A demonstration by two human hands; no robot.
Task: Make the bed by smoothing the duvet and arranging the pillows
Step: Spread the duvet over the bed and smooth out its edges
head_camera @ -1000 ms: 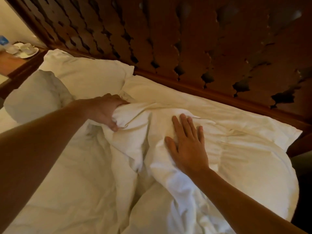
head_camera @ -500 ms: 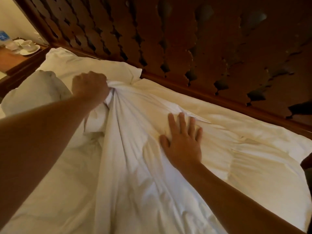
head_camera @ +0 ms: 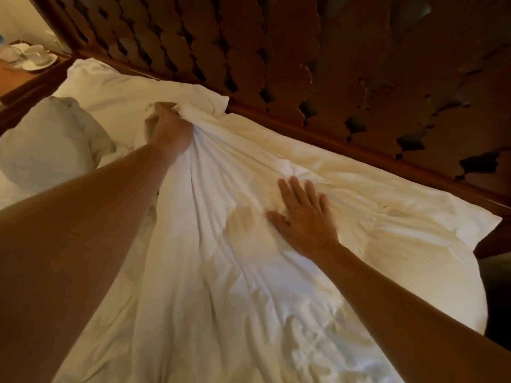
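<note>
The right hand lies spread flat on the white duvet, which covers the bed below the headboard. Nearer the headboard, the left hand grips a bunched duvet corner just beside a pillow.

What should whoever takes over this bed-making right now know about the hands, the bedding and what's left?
Left hand grips a bunched edge of the duvet, drawn up near the headboard.
Right hand lies flat, fingers spread, pressing the duvet.
One pillow lies flat against the headboard; a second pillow sits loose, nearer the camera.
Done: duvet drawn to the head of the bed.
Left: smooth the creases fanning from the grip, spread the bunch, arrange both pillows.
</note>
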